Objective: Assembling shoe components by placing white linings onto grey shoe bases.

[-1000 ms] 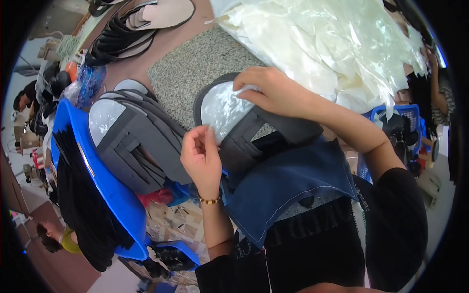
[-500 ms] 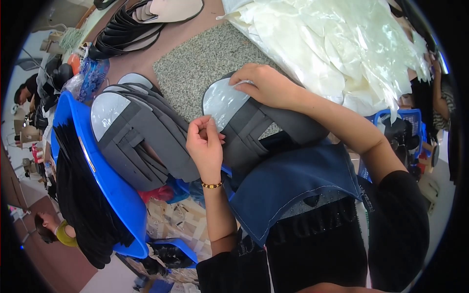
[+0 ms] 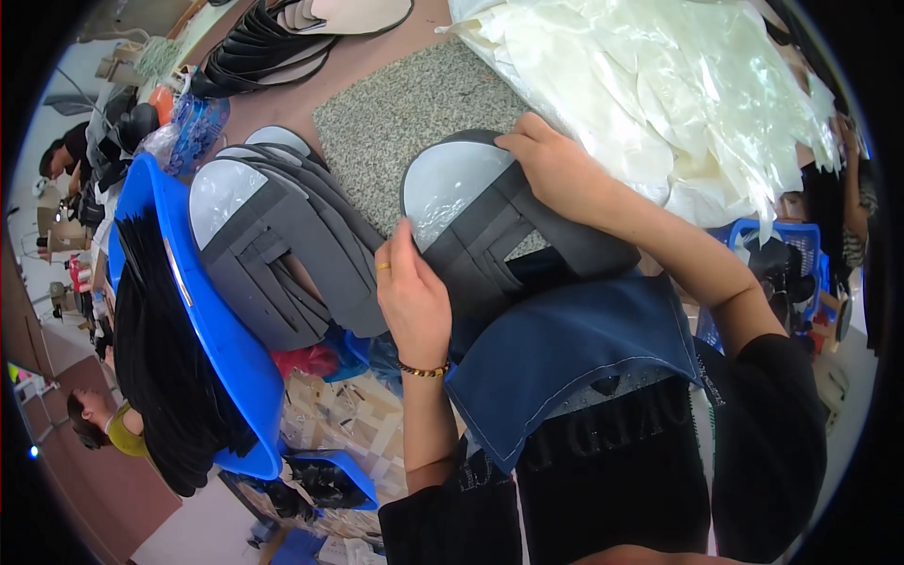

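In front of me lies a dark grey shoe upper [image 3: 471, 231] with a glossy pale toe patch [image 3: 456, 184], on top of what looks like a small stack. My right hand [image 3: 563, 177] grips its far right edge beside the toe, fingers bent over the rim. My left hand [image 3: 416, 299] holds the near left edge, thumb and fingers closed together at the border of the pale patch. The fingertips under the edge are hidden. To the left rests another stack of similar grey uppers [image 3: 273, 245].
A grey speckled slab [image 3: 377, 127] lies on the table beyond the uppers. Sheets of shiny white film [image 3: 650, 104] spread at the far right. A blue basin [image 3: 174, 273] with black pieces stands at left. Black shoe parts [image 3: 268, 52] lie at the back. Blue cloth [image 3: 574, 348] covers my lap.
My right hand has moved from the pale toe patch to the upper's right edge. My left hand has turned and closed at the left edge. The view has shifted slightly.
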### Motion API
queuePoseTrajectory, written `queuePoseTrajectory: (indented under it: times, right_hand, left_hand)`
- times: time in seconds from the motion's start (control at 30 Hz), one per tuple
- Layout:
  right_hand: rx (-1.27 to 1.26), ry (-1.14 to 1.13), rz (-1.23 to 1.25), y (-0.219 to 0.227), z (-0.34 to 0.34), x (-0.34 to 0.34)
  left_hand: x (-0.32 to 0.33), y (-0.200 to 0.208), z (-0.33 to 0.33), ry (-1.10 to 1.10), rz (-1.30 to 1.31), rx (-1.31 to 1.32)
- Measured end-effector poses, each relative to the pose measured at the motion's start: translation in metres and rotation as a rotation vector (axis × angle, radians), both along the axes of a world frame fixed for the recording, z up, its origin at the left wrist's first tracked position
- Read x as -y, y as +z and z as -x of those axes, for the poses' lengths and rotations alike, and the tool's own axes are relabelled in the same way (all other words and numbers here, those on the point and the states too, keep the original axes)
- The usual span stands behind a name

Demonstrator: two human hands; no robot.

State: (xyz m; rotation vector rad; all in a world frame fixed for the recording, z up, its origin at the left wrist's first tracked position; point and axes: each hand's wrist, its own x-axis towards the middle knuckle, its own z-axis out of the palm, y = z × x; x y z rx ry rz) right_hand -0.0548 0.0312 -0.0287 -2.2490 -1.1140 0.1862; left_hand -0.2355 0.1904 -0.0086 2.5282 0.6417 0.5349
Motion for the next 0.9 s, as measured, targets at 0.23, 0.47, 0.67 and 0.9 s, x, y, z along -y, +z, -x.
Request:
queuePoseTrajectory:
  times: [0.23, 0.47, 0.67, 0.9]
  right_hand:
    - [0.249, -0.081, -0.293, 0.018, 0.007, -0.002]
    - [-0.777, 0.265, -0.439, 0.089, 0.019, 0.036]
    - [-0.924, 0.506, -0.775, 0.094, 0.032, 0.026]
    - [-0.655, 0.237, -0.598, 0.077, 0.008, 0.106]
  left_hand:
    - [0.020, 0.008, -0.003, -0.063, 0.080, 0.377]
    - [0.001, 0.066, 0.035, 0.071, 0.663, 0.643]
    - [-0.103, 0.159, 0.066, 0.203, 0.185, 0.529]
    - [-0.182, 0.155, 0.011, 0.004, -0.597, 0.048]
